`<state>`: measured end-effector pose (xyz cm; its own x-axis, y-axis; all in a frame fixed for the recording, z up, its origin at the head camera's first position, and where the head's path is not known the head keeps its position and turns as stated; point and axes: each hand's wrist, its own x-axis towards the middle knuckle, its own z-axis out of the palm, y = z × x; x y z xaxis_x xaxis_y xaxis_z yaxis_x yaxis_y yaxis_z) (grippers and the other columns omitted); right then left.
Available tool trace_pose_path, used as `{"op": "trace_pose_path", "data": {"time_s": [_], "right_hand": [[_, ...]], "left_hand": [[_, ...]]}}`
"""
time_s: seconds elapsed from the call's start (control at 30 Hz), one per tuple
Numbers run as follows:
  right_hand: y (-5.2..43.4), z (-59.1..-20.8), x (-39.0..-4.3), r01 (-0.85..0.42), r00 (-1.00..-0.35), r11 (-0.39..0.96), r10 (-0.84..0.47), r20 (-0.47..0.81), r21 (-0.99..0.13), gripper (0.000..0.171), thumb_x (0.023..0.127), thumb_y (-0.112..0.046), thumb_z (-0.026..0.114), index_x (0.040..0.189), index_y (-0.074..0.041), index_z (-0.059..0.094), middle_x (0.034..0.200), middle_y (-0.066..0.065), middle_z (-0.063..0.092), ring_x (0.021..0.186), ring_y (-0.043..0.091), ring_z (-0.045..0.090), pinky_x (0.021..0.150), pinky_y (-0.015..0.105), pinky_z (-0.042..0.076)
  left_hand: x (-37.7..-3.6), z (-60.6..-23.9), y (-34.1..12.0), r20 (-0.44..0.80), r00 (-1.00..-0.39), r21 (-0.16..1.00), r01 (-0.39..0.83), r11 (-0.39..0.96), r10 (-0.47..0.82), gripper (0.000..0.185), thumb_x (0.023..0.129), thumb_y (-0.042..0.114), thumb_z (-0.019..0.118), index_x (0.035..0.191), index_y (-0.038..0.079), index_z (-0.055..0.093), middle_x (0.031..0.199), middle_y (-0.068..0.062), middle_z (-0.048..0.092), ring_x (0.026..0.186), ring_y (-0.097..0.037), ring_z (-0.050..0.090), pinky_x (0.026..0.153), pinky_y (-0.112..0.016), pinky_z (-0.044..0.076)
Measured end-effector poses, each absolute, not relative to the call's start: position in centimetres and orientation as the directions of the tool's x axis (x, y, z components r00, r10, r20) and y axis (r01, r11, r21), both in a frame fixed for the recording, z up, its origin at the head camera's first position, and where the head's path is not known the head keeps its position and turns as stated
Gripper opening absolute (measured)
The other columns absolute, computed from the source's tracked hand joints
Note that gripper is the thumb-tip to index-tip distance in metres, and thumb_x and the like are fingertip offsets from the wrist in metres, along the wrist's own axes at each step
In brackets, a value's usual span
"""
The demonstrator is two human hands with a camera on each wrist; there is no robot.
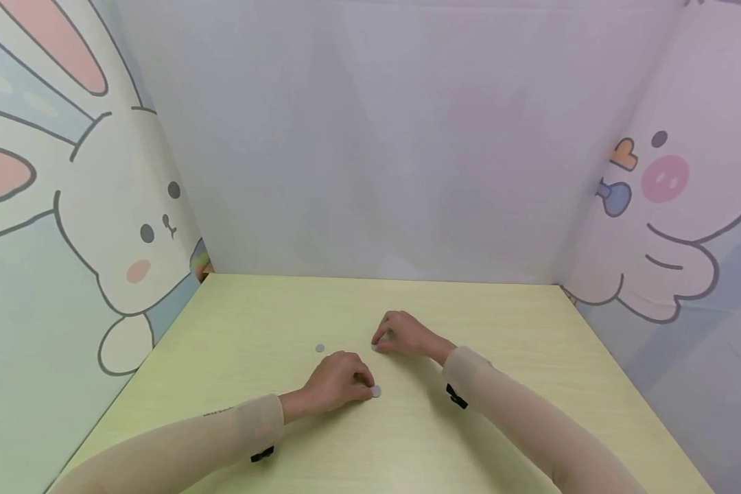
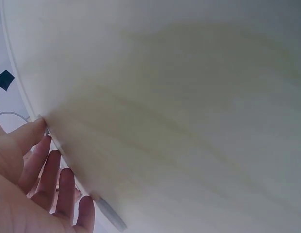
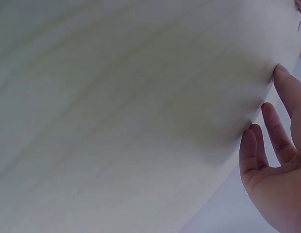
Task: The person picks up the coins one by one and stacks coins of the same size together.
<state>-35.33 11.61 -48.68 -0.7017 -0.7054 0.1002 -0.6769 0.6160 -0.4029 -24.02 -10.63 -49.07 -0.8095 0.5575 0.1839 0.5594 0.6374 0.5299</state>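
Near the middle of the table, the left hand [image 1: 338, 381] grips a small silver-grey coin [image 1: 376, 391] at its edge with thumb and fingertips. Farther back, the right hand [image 1: 403, 333] pinches another coin [image 1: 374, 347], mostly covered by its fingertips. A third coin [image 1: 320, 348] lies flat on the table behind the left hand, touched by neither hand. In the left wrist view, a coin [image 2: 111, 213] lies close to the little finger of the left hand [image 2: 39, 184]. The right wrist view shows the right hand [image 3: 281, 150] with its fingertips at the tabletop; its coin is hidden there.
The pale yellow wooden table [image 1: 469, 425] reaches back to a plain light curtain [image 1: 377, 137]. Printed cloth walls stand along both sides, a rabbit [image 1: 123, 226] at left and a pig [image 1: 685, 226] at right.
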Motion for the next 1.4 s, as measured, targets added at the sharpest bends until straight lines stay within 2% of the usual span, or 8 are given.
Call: {"op": "trace_pose_path", "data": {"time_s": [0.33,0.67,0.9,1.4], "right_hand": [[14.0,-49.0,-33.4,-0.680,-0.709,0.621,-0.692,0.135,-0.390,0.007,0.094,-0.024,0.084,0.100,-0.020,0.086,0.097,-0.010,0.073,0.099,0.014,0.063,0.090,0.036,0.052],[15.4,-49.0,-31.0,-0.657,-0.736,0.631,-0.656,0.169,-0.412,0.005,0.092,-0.021,0.086,0.096,-0.018,0.086,0.092,-0.008,0.071,0.092,0.014,0.062,0.084,0.033,0.051],[16.0,-48.8,-29.0,-0.602,-0.780,0.662,-0.606,0.153,-0.447,0.005,0.089,-0.020,0.088,0.092,-0.017,0.086,0.089,-0.010,0.070,0.088,0.012,0.061,0.079,0.030,0.051],[16.7,-48.6,-25.9,-0.575,-0.802,0.676,-0.578,0.152,-0.461,0.004,0.087,-0.017,0.089,0.089,-0.017,0.086,0.088,-0.010,0.069,0.085,0.010,0.061,0.076,0.027,0.050]], "left_hand": [[-24.2,-48.9,-10.6,0.166,-0.818,0.550,0.541,0.637,0.551,0.007,0.090,0.026,0.088,0.091,0.020,0.085,0.085,0.020,0.073,0.084,-0.007,0.063,0.081,-0.028,0.048],[-24.1,-48.9,-10.7,0.170,-0.820,0.546,0.540,0.640,0.547,0.007,0.090,0.027,0.088,0.090,0.020,0.085,0.086,0.017,0.074,0.084,-0.007,0.063,0.081,-0.028,0.048],[-24.1,-48.8,-10.6,0.171,-0.822,0.545,0.538,0.642,0.544,0.007,0.091,0.027,0.088,0.091,0.020,0.085,0.087,0.015,0.074,0.084,-0.009,0.063,0.081,-0.028,0.047],[-24.2,-49.1,-10.5,0.173,-0.825,0.545,0.536,0.645,0.539,0.005,0.089,0.025,0.089,0.090,0.021,0.086,0.085,0.018,0.074,0.083,-0.007,0.063,0.079,-0.027,0.048]]}}
